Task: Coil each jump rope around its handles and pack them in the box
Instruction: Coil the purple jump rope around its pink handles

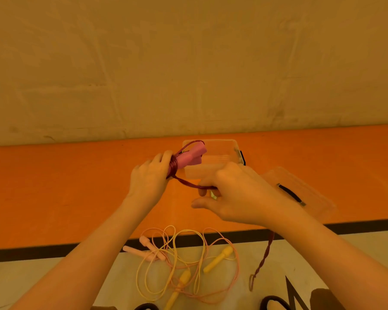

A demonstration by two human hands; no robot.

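winding the dark red rope (189,184) round its pink handles (189,158), box (220,161) just behind.

my left hand (151,176) grips the handles at the coiled end; my right hand (238,193) pinches the rope, its twisted tail (263,261) hanging below my wrist. rope looks light, floppy and springy, so keep tension and hold close to the coil. two more ropes, pink (154,249) and yellow (217,259), lie tangled on the floor near me; lid (300,189) sits right of the box.

Bare forearms, no sleeves, dark-strapped sandals (276,302)
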